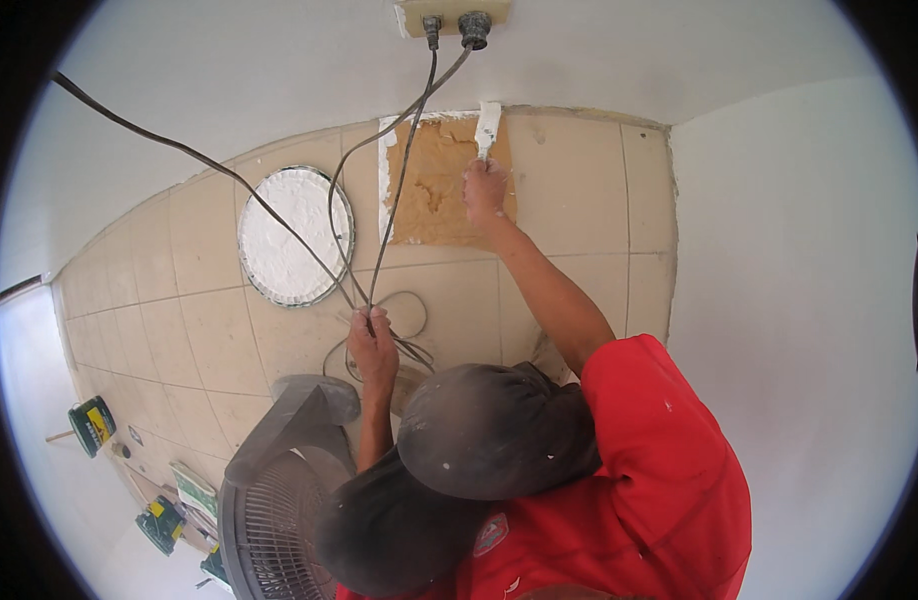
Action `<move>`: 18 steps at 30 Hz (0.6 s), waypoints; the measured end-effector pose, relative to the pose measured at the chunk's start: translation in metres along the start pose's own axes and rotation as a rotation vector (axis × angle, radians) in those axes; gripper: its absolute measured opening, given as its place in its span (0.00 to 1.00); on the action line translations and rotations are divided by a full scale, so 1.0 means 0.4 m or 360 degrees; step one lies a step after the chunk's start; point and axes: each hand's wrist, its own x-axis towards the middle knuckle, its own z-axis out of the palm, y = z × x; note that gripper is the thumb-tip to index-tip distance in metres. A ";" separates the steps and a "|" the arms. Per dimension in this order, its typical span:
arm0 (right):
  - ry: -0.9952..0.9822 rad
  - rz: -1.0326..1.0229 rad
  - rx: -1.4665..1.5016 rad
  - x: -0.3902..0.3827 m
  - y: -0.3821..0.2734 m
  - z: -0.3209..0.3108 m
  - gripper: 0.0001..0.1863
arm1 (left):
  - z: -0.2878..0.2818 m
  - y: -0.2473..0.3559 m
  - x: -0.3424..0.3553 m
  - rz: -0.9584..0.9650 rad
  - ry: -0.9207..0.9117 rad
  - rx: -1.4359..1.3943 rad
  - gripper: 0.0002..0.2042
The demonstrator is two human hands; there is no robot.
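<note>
My right hand [486, 188] is closed around the handle of a paintbrush [488, 124], whose white-coated bristles point toward the foot of the wall. Under it, a brown sheet of cardboard [439, 190] with white smears along its edges lies on the tiles against the wall. My left hand [372, 338] pinches a bundle of dark electric cords [371, 290]. Two of these cords run up to plugs [474, 30] in a wall socket [411, 20]; another stretches off to the upper left. A round tub of white paint [296, 236] stands left of the cardboard.
A grey fan [279, 520] stands close at my left, beside my dark-clothed knees. Loose cord coils [409, 312] lie on the beige tiled floor [569, 195]. Farther left are green-and-yellow containers [93, 426]. White walls [779, 250] rise ahead and on the right.
</note>
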 end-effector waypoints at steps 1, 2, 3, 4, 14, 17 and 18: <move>0.0021 -0.0024 -0.0050 -0.012 -0.001 0.013 0.12 | -0.006 -0.003 -0.003 -0.0009 0.0006 0.0007 0.12; -0.0036 0.0073 -0.0001 -0.023 -0.004 0.021 0.12 | -0.013 -0.006 -0.007 -0.0043 0.0000 0.0023 0.12; -0.0093 0.0170 0.0047 -0.033 -0.008 0.029 0.13 | -0.022 -0.010 -0.011 -0.0077 -0.0006 0.0039 0.12; -0.0141 0.0260 0.0095 -0.037 -0.014 0.031 0.13 | -0.025 -0.009 -0.012 -0.0106 -0.0019 0.0048 0.12; -0.0227 0.0200 -0.0194 0.017 0.013 0.119 0.13 | -0.009 0.005 -0.006 -0.0041 -0.0037 0.0003 0.12; -0.0297 0.0367 0.0047 -0.066 -0.026 0.127 0.11 | -0.026 -0.007 -0.013 -0.0045 0.0007 0.0016 0.12; -0.0306 0.0377 0.0130 -0.075 -0.027 0.105 0.11 | -0.024 -0.005 -0.013 -0.0042 0.0013 0.0005 0.12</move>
